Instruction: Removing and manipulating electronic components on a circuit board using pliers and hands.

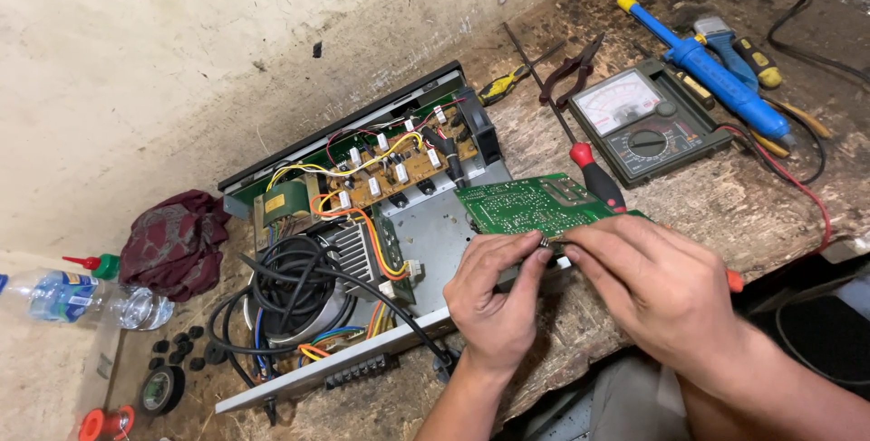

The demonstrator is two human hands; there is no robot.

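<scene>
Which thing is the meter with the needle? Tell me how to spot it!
Look at the open metal amplifier case on the workbench, then go right past the green circuit board that both hands hold. Behind it lies the meter, a dark flat box. Unlike the blue tool beside it, it has a white dial face and a round knob.

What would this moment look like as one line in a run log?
left hand: gripping green board edge | right hand: pinching same edge | open chassis beneath | multimeter at right

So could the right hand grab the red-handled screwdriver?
Probably yes: the red-handled screwdriver lies just beyond the right hand, nothing blocking it, though both hands now pinch the green circuit board.
</scene>
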